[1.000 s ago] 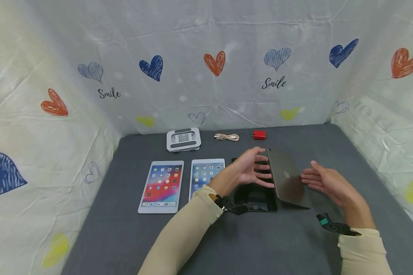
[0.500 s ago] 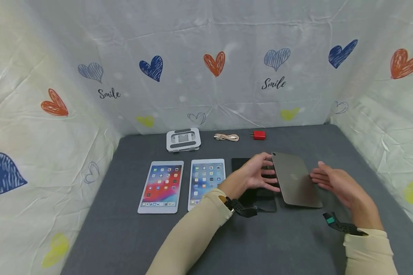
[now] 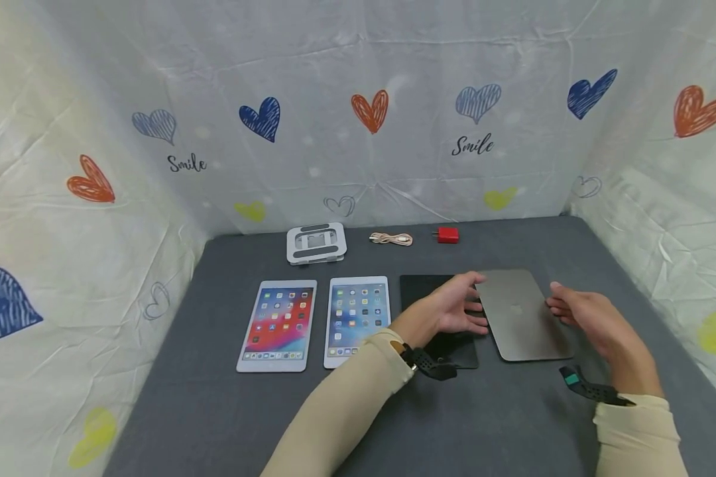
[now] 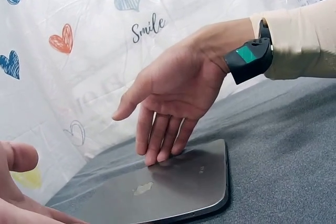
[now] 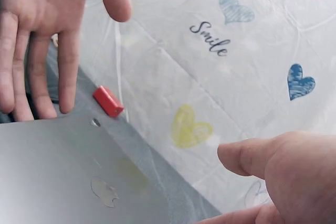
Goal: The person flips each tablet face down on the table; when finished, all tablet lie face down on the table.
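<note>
A dark grey tablet [image 3: 522,324] lies back up, its apple logo showing, at the right of the table. My left hand [image 3: 444,308] is at its left edge, fingers straight and the tips right at the side. At the opposite edge is my right hand [image 3: 593,321]; in the left wrist view its extended fingers [image 4: 167,139] point down to the tablet's [image 4: 157,187] edge, the thumb apart. Neither hand is curled round it. Partly hidden under my left hand and wrist is a black tablet [image 3: 416,287], flat on the table.
Two white tablets [image 3: 277,326] with lit screens lie in a row to the left. Along the back are a folded silver stand [image 3: 316,243], a coiled cable [image 3: 391,238] and a red charger plug [image 3: 447,235]. A printed cloth [image 3: 310,53] hangs behind the grey table [image 3: 203,397].
The grey tablet, tilted up on its side a second ago, has tipped down to the right and now lies almost flat beside the black one. Both hands have shifted right with it.
</note>
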Demonstrator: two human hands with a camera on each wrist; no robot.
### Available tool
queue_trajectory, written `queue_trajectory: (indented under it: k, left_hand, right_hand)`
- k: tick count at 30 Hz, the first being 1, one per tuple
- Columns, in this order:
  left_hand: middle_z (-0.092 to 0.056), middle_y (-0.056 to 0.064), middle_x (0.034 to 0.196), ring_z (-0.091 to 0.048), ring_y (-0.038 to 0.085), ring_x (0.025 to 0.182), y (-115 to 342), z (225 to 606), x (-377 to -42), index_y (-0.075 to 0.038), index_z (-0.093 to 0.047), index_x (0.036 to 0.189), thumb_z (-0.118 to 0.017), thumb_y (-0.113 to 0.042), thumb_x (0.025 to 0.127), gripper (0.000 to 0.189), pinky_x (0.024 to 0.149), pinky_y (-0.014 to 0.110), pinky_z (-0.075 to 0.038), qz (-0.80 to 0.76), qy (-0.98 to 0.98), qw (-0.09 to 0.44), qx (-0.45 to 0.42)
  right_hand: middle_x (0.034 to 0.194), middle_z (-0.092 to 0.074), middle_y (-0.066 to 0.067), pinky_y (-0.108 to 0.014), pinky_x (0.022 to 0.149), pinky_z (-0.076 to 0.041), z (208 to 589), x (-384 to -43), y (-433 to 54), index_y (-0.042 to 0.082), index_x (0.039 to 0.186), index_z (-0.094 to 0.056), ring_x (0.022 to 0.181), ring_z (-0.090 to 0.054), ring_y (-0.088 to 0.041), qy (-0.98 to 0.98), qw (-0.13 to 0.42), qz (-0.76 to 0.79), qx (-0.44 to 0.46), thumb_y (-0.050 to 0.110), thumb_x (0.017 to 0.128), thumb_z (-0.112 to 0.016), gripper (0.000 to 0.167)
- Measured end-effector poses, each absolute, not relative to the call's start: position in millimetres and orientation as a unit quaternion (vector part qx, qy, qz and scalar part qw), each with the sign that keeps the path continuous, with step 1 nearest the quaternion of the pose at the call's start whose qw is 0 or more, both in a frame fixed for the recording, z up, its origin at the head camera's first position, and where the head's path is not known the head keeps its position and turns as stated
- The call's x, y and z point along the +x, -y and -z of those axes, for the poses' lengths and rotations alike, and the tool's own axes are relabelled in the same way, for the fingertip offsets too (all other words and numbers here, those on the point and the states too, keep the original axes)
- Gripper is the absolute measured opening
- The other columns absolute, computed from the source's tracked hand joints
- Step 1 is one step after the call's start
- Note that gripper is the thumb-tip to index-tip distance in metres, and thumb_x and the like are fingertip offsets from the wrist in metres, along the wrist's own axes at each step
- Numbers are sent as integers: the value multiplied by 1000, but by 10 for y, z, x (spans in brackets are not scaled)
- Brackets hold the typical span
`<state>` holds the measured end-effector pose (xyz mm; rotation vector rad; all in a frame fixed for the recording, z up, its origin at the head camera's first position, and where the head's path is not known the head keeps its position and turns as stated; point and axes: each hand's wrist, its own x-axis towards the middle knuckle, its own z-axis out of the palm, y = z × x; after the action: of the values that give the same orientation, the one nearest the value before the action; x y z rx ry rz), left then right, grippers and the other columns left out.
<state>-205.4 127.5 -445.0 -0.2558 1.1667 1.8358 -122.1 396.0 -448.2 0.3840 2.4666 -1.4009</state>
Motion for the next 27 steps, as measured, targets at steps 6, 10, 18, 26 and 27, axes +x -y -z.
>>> queue_trajectory:
  k: [6, 10, 18, 26, 27]
  left_hand:
    - [-32, 30, 173, -30, 57, 161, -1189, 4429, -2044, 4, -27, 169, -61, -37, 111, 79, 134, 65, -30, -733, -489, 469, -62]
    - [-40, 28, 171, -36, 49, 162, -1043, 4405, -2038, 5, -35, 167, -61, -32, 112, 71, 133, 60, -35, -731, -518, 444, -17]
    - [-54, 28, 162, -52, 42, 153, -547, 4229, -2044, 7, -50, 159, -63, -16, 112, 54, 125, 50, -48, -714, -565, 406, 77]
    - [-66, 21, 153, -63, 34, 145, -10, 4156, -2050, 4, -59, 153, -63, -9, 112, 44, 117, 44, -56, -703, -599, 368, 109]
    - [-65, 22, 154, -63, 33, 144, 47, 4166, -2052, 4, -59, 153, -63, -10, 112, 44, 117, 44, -56, -700, -605, 362, 109]
  right_hand:
    - [167, -39, -39, -55, 117, -52, 4432, -1180, -3894, -16, 163, -34, 137, -60, -37, -869, 134, 456, 135, 64, 114, -36, 94]
    - [170, -28, -42, -80, 122, -31, 4346, -1142, -3871, -14, 166, -27, 155, -32, -62, -870, 149, 453, 124, 65, 113, -40, 96]
    - [149, -64, 12, -14, 100, -55, 4179, -1097, -3825, -7, 166, -38, 121, -64, 13, -865, 115, 488, 28, 40, 116, -57, 71]
    - [134, -69, 30, -5, 97, -52, 4116, -1119, -3697, -7, 163, -43, 123, -63, 16, -826, 124, 550, -15, 25, 113, -64, 63]
    - [134, -69, 30, -6, 98, -53, 4125, -1125, -3670, -7, 163, -42, 124, -64, 14, -820, 128, 558, -14, 25, 113, -65, 64]
